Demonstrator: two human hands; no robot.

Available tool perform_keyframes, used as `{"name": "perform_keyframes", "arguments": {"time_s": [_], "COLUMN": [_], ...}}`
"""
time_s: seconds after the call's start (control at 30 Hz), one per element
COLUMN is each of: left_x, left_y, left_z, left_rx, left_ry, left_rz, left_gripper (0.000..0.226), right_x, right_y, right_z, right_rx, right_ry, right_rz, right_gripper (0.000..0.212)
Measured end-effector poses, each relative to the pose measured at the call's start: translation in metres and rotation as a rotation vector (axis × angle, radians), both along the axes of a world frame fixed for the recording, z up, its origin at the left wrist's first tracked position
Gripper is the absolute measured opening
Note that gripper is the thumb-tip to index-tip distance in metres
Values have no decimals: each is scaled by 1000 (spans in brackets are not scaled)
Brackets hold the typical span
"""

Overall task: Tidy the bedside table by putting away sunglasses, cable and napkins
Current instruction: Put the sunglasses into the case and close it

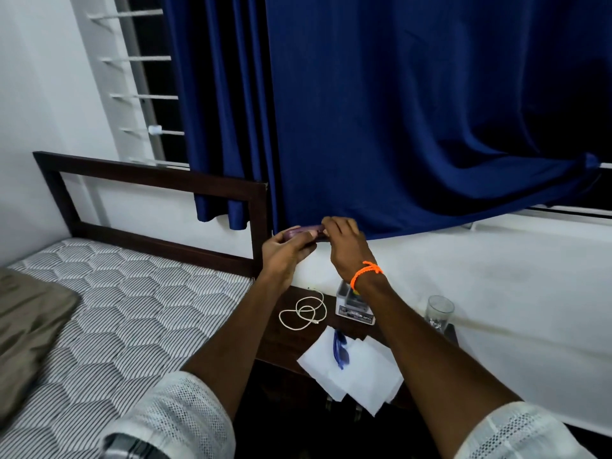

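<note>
Both hands are raised at twelve o'clock above the dark wooden bedside table. The left hand cups a purple oblong case from below; the right hand pinches its end. On the table, the coiled white cable lies at ten o'clock, blue sunglasses atop white paper napkins at five.

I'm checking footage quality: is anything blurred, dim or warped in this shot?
Head view: the purple case between left hand and right hand is slightly soft; the dark wooden bedside table is dim; the dark wooden headboard bows from wide-angle distortion.
</note>
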State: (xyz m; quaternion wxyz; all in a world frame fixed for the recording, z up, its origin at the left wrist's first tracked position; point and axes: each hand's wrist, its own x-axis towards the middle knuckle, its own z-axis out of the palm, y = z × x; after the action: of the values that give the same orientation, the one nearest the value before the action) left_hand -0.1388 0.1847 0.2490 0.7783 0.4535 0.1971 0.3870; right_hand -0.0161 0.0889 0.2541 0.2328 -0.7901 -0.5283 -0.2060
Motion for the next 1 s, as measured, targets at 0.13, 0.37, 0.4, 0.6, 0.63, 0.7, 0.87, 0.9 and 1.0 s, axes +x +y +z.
{"name": "perform_keyframes", "arguments": {"time_s": [0.13, 0.37, 0.4, 0.6, 0.63, 0.7, 0.87, 0.9, 1.0], "left_x": [3, 5, 5, 9, 10, 12, 15, 15, 15], "left_y": [-2, -5, -5, -6, -6, -5, -3, -3, -2], "left_z": [10, 18, 18, 21, 22, 24, 23, 23, 23], "left_rx": [-7, -2, -2, -2, -2, -7, -29, -32, -35], "left_ry": [-27, -46, -46, -56, -62, -77, -117, -121, -123], "left_rz": [-8, -24, -26, -45, -48, -51, -52, -52, -56], "left_gripper": [52, 52, 52, 45, 45, 46, 41, 39, 37], "right_x": [0, 1, 2, 3, 3, 4, 3, 3, 2], "right_y": [-2, -4, -4, -6, -6, -6, -7, -7, -9], "right_z": [6, 10, 10, 14, 15, 17, 23, 24, 25], "right_rx": [3, 5, -1, 4, 10, 17, 19, 11, -14], "right_ry": [-25, -19, -18, -15, -15, -23, -52, -63, -104], "right_rz": [-31, -50, -49, -72, -78, -87, -92, -98, -106], "right_gripper": [55, 56, 56, 55, 55, 55, 54, 54, 54]}}
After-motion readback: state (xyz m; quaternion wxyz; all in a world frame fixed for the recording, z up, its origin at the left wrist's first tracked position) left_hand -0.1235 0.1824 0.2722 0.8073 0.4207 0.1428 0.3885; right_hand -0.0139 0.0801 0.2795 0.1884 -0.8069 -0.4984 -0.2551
